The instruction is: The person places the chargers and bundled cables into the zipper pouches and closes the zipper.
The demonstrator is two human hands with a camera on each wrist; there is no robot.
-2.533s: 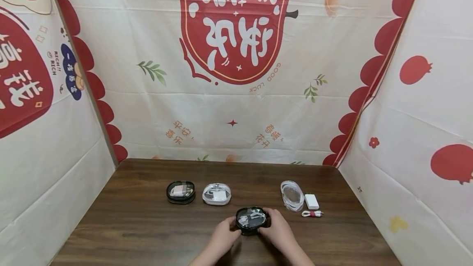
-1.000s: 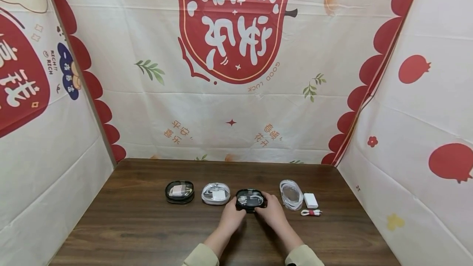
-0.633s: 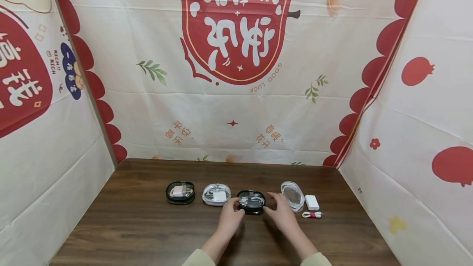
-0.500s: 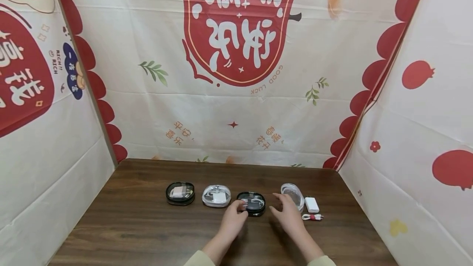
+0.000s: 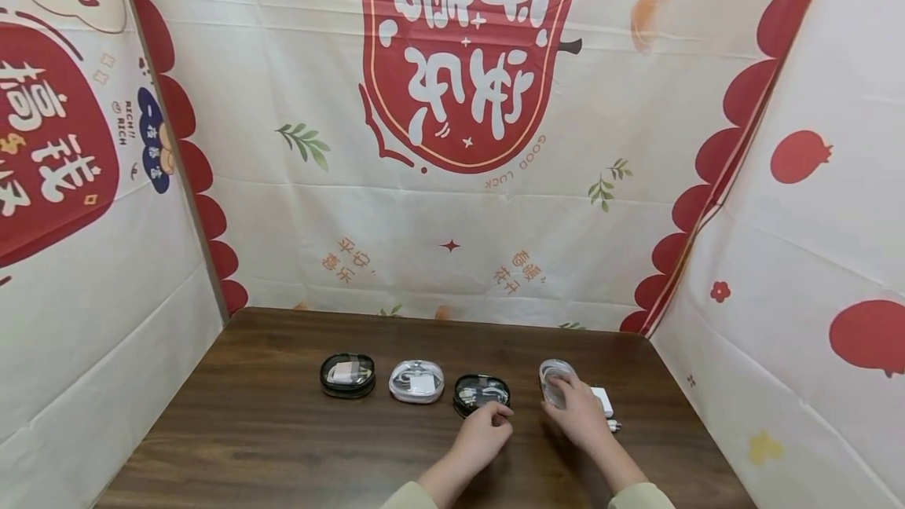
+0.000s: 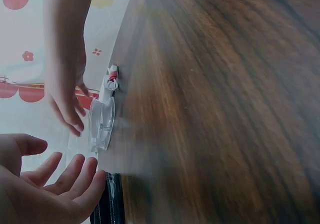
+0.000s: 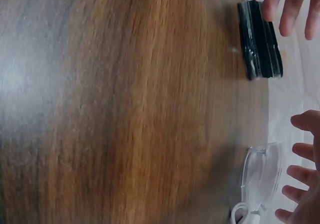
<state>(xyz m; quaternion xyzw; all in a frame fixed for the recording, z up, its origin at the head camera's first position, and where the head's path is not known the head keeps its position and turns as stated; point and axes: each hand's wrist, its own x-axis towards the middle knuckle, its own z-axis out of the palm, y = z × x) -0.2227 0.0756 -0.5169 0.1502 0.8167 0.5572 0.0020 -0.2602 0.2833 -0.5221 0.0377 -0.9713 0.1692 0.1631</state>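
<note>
My left hand [image 5: 484, 434] hovers with relaxed, parted fingers at the near side of a black-rimmed oval case [image 5: 482, 391] that has a white cable under its clear lid. In the left wrist view its fingers lie above the edge of that case [image 6: 107, 204]. My right hand [image 5: 583, 415] reaches over a clear, white-rimmed oval case [image 5: 550, 371], covering part of it. The right wrist view has the right-hand fingers [image 7: 302, 171] spread beside the clear case [image 7: 262, 174], with nothing gripped.
Beside the right hand lie a white charger plug [image 5: 603, 400] and a short white cable [image 5: 614, 426], both partly hidden. Farther left sit a white-rimmed case [image 5: 397, 393] and another black-rimmed case [image 5: 346, 391], each holding a charger. Printed cloth walls [image 5: 452, 273] surround the wooden table [image 5: 283, 446].
Both hands set the black-rimmed case down in line with the other cases and let go. My right hand then moved right, over the clear case; my left hand drew back slightly toward me.
</note>
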